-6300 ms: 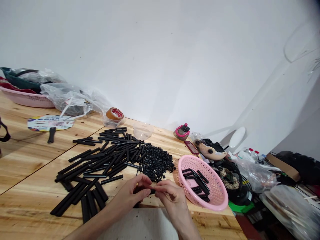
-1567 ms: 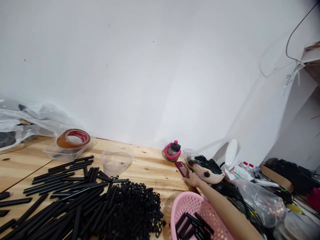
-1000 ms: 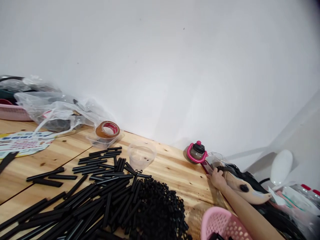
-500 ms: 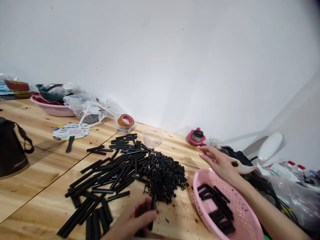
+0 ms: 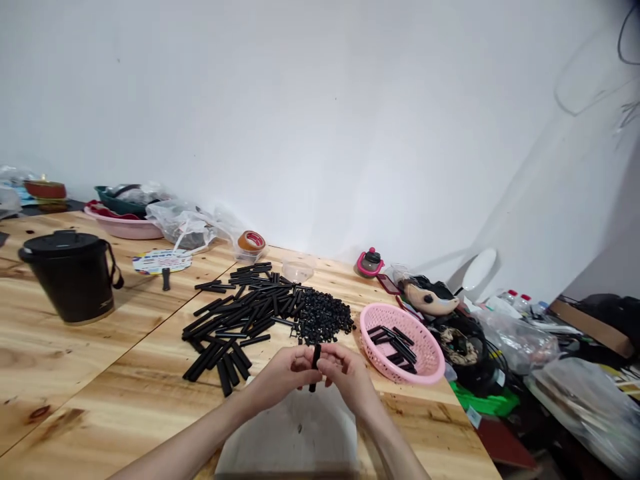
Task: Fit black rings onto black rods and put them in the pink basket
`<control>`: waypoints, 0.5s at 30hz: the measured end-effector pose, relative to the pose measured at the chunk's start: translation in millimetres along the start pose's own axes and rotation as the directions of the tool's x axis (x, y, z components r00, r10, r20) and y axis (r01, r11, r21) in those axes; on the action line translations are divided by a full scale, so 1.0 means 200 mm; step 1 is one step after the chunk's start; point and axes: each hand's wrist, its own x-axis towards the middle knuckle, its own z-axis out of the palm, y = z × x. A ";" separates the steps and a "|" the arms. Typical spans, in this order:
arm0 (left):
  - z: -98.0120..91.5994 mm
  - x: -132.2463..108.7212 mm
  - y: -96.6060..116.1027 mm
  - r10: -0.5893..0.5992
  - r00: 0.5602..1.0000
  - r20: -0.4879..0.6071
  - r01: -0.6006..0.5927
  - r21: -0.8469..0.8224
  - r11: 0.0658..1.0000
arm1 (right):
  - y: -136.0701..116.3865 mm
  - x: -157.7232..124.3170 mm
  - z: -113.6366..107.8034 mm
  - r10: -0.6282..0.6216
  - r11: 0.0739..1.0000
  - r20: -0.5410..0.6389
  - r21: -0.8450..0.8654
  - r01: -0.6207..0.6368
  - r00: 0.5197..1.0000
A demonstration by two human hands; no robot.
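Note:
A short black tube [image 5: 315, 360] stands nearly upright between my two hands, in front of the piles. My left hand [image 5: 277, 380] has its fingers and thumb closed on the tube from the left. From the right, my right hand [image 5: 349, 379] has curled fingers, and its thumb presses against the same tube. Just beyond them lies a heap of tiny black parts [image 5: 324, 315]. Many loose black tubes [image 5: 253, 310] are spread to the left of that heap. On the right, a pink perforated basket [image 5: 434, 353] holds several black pieces like the tube.
A pale board [image 5: 295, 433] lies under my wrists. To the left stand a black lidded cup [image 5: 73, 280] and a hand fan [image 5: 163, 261]. Brown tape [image 5: 251, 241], a clear bowl [image 5: 297, 271] and a pink-handled bottle [image 5: 370, 262] line the wall. Bags and cables clutter the right.
My right hand has come back from above the basket to meet my left hand at the tube. The left hand still holds the tube. The view has shifted, showing more table and the board.

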 end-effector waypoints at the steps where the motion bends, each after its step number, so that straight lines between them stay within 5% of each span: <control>1: 0.02 -0.01 -0.01 0.004 1.000 -0.007 -0.004 0.023 1.000 | 0.00 0.00 0.02 -0.038 0.998 -0.022 -0.055 0.037 0.999; 10: 0.03 -0.13 0.00 0.057 0.996 -0.074 -0.035 0.269 0.962 | -0.05 -0.10 0.11 -0.274 0.890 -0.024 -0.385 0.244 0.962; 15: 0.05 -0.20 -0.04 0.122 0.987 -0.108 -0.043 0.545 0.837 | 0.09 -0.15 0.14 -0.211 0.900 0.024 -0.386 0.204 0.977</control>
